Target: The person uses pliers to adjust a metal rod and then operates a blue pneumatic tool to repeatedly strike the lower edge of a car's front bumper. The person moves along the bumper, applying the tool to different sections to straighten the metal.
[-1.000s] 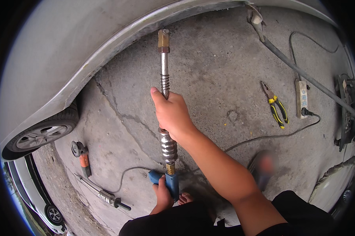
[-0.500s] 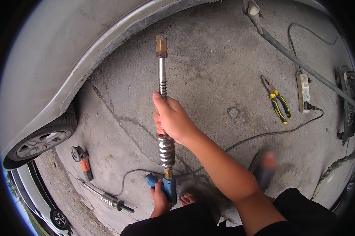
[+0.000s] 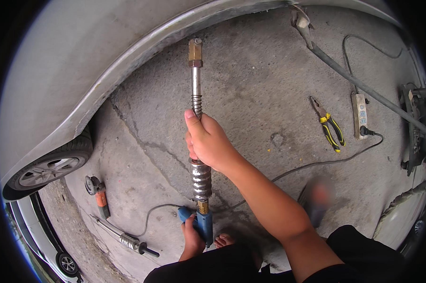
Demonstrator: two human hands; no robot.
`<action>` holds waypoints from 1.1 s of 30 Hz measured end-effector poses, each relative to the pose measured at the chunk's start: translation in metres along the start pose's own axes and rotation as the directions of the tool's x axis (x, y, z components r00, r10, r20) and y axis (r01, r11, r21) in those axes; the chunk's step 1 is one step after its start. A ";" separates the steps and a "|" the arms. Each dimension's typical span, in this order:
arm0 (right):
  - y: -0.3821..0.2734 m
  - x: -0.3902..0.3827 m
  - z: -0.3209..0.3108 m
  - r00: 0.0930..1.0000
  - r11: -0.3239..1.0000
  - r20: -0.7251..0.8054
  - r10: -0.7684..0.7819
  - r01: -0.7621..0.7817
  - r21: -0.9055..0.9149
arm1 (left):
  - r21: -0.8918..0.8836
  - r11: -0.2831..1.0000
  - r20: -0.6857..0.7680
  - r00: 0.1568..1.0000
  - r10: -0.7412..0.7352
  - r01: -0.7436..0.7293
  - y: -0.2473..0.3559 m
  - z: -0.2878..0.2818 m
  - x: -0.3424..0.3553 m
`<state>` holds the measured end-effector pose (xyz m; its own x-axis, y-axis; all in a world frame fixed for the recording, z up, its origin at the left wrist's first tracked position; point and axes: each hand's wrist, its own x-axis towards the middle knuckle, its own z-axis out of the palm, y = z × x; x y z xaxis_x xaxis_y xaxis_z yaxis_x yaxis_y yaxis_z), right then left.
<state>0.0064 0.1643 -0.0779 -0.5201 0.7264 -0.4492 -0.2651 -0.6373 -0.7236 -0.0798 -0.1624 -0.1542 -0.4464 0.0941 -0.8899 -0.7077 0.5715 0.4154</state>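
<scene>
Looks like the slide hammer [image 3: 202, 181] is already up over the concrete floor [image 3: 255, 94], left hand [image 3: 192, 238] curled round its near blue pistol grip [image 3: 205, 228], right hand [image 3: 210, 141] wrapped round the middle, far brass tip [image 3: 195, 53] apparently not hitched to the nearby car sill [image 3: 137, 55] yet.

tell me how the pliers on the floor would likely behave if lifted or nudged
The pliers would probably feel rigid and fairly heavy for their size, given the metal head. With the handles spread apart, they may swing a little when lifted. Lying flat on rough concrete, they would likely scrape rather than roll.
</scene>
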 end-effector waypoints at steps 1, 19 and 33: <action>-0.002 -0.001 0.000 1.000 1.000 -0.001 0.004 -0.004 0.001 | -0.014 1.000 0.011 1.000 -0.013 0.013 -0.001 0.000 0.001; -0.010 0.002 -0.003 1.000 0.996 -0.026 -0.013 0.011 -0.089 | 0.092 0.991 0.051 0.995 0.090 -0.095 0.016 0.027 -0.027; 0.012 -0.003 -0.019 0.995 0.994 0.102 -0.019 0.030 -0.102 | -0.092 0.994 0.166 0.985 -0.039 0.054 0.009 0.023 -0.016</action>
<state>0.0201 0.1600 -0.0951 -0.5953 0.7084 -0.3792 -0.1965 -0.5860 -0.7862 -0.0666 -0.1402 -0.1403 -0.3215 0.2062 -0.9242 -0.7781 0.4986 0.3819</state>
